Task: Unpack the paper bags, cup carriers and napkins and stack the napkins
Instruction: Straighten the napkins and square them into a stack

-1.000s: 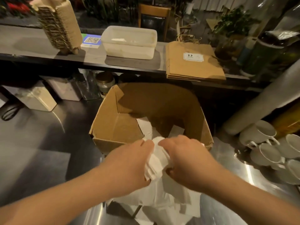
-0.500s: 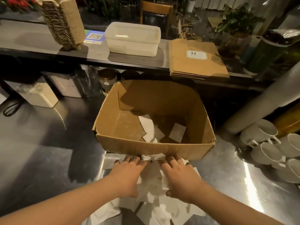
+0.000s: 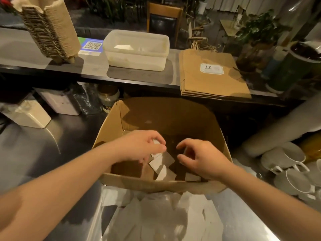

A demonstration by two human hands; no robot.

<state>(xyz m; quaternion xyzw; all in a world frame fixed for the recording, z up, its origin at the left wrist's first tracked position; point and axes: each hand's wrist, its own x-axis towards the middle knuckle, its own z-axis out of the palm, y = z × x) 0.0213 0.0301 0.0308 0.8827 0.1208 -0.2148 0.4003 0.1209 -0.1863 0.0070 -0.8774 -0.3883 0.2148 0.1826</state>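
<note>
Left hand (image 3: 140,147) is inside the cardboard box (image 3: 163,186), fingers curled, pinching a white napkin (image 3: 156,142) at its top edge. Right hand (image 3: 199,158) is also in the box, fingers half-curled, thumb and forefinger apart; it looks empty, but whether it touches anything can't be told. Loose napkins (image 3: 160,162) lie scattered on the box floor between the hands. Box sits mid-bench; the napkin pile (image 3: 161,218) is spread on the steel bench (image 3: 52,153) at its near edge, just in front of the box. On the raised shelf (image 3: 26,54) behind: cup carriers (image 3: 50,28) stacked at the left end, paper bags (image 3: 212,75) flat toward the right end, a plastic tub (image 3: 137,51) between them.
</note>
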